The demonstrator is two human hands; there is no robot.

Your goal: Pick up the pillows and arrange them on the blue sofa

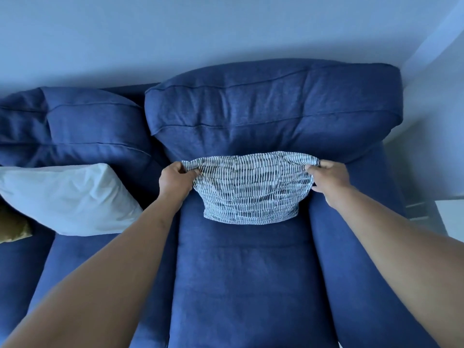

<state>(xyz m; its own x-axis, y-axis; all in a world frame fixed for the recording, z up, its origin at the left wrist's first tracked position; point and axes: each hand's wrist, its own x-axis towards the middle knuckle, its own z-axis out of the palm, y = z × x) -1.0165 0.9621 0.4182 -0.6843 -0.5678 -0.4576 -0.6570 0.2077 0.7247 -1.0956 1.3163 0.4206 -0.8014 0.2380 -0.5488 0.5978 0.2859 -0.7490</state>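
A patterned pillow (251, 189) with white and dark dashes stands on the right seat of the blue sofa (246, 272), leaning against the back cushion. My left hand (175, 180) pinches its upper left corner. My right hand (329, 179) pinches its upper right corner. A plain white pillow (67, 197) leans on the seat to the left. An olive-coloured pillow (12, 226) peeks in at the left edge, mostly out of view.
The sofa's right armrest (364, 247) runs beside the seat. A pale wall (175, 33) rises behind the sofa. A light floor and a white surface (449, 217) show at the far right.
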